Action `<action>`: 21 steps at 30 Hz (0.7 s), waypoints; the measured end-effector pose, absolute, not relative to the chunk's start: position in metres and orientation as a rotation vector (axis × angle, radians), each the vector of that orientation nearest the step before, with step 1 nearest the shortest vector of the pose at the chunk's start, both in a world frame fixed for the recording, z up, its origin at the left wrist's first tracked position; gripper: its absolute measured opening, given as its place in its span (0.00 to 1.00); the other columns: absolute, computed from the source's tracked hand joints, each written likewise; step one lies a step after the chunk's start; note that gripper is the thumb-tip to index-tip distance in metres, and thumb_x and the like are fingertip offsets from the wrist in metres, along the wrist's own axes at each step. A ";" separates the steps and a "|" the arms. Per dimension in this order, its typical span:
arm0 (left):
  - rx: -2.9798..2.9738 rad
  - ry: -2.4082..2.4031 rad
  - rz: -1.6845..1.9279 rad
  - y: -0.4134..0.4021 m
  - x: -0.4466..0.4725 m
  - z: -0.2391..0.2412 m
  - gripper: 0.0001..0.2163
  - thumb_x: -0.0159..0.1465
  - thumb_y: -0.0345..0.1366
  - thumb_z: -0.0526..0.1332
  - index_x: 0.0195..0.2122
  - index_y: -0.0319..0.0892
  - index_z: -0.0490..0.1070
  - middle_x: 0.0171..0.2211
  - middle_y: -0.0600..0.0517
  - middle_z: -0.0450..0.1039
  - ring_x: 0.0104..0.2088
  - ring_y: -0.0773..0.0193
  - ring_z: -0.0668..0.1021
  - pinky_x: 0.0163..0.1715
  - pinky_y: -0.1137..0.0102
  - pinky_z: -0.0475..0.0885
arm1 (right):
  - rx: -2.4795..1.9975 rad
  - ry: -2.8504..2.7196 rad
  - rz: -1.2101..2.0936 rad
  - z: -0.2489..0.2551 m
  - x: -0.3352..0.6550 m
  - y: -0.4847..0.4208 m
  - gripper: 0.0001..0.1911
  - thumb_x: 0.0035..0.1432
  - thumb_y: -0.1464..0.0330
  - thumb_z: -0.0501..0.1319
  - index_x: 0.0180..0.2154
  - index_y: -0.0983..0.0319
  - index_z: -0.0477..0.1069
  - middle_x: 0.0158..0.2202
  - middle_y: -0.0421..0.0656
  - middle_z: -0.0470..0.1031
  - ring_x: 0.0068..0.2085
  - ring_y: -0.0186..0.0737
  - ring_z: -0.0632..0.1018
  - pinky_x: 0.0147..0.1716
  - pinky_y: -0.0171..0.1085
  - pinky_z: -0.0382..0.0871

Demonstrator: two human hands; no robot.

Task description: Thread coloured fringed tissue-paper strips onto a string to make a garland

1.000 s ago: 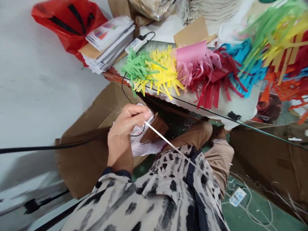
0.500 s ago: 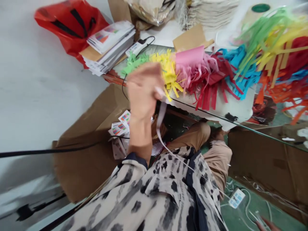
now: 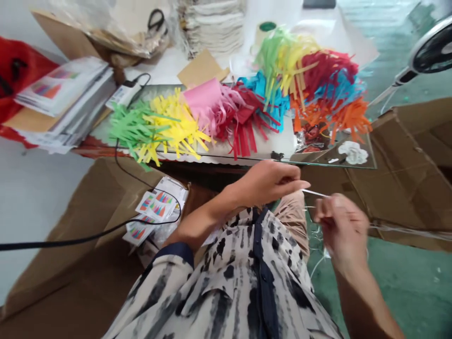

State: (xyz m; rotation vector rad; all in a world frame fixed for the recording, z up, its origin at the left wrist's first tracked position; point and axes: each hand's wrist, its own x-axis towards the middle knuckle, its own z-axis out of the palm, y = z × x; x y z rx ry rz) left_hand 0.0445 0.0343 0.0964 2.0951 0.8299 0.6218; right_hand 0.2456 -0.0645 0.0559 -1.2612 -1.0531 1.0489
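A thin white ribbon [image 3: 316, 192] runs taut between my two hands, just off the front edge of the table and above my lap. My left hand [image 3: 273, 181] is closed, pinching one end between thumb and fingers. At the right, my right hand [image 3: 342, 223] is closed on the other part of the ribbon and slightly blurred. Beyond my hands lie fringed paper tassels: green [image 3: 136, 127], yellow [image 3: 176, 125], pink [image 3: 208, 103] and dark red [image 3: 243, 120], side by side along the table edge.
More tassels in a bundle [image 3: 318, 80] lie farther right on the glass-topped table [image 3: 254, 162]. Stacked printed cards [image 3: 67, 99] stand at the left. Open cardboard boxes [image 3: 63, 235] flank me. A black cable [image 3: 88, 244] crosses on the left; a fan [image 3: 431, 52] stands at right.
My left hand has come down and right from over the table edge, still with the ribbon. My right hand has risen into view and grips the ribbon too. The view has swung right.
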 end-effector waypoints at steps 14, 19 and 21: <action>1.919 0.857 0.650 0.054 0.020 0.110 0.16 0.70 0.44 0.65 0.29 0.40 0.74 0.22 0.58 0.67 0.24 0.72 0.65 0.25 0.74 0.58 | -2.019 -1.436 0.630 0.007 0.358 -0.098 0.26 0.63 0.46 0.62 0.53 0.54 0.80 0.58 0.51 0.80 0.51 0.56 0.81 0.47 0.51 0.76; 2.265 0.739 0.497 0.053 0.089 0.099 0.11 0.71 0.37 0.61 0.32 0.42 0.74 0.28 0.55 0.76 0.28 0.69 0.73 0.30 0.72 0.60 | -1.362 -1.281 1.247 0.059 0.281 -0.053 0.24 0.72 0.51 0.56 0.63 0.51 0.73 0.55 0.46 0.80 0.48 0.46 0.81 0.48 0.42 0.77; 2.326 0.750 0.501 0.060 0.100 0.098 0.09 0.70 0.35 0.61 0.32 0.42 0.74 0.28 0.54 0.76 0.28 0.67 0.73 0.30 0.71 0.58 | -1.325 -1.202 1.264 0.067 0.268 -0.038 0.22 0.72 0.51 0.57 0.58 0.53 0.76 0.42 0.44 0.80 0.38 0.41 0.78 0.40 0.38 0.75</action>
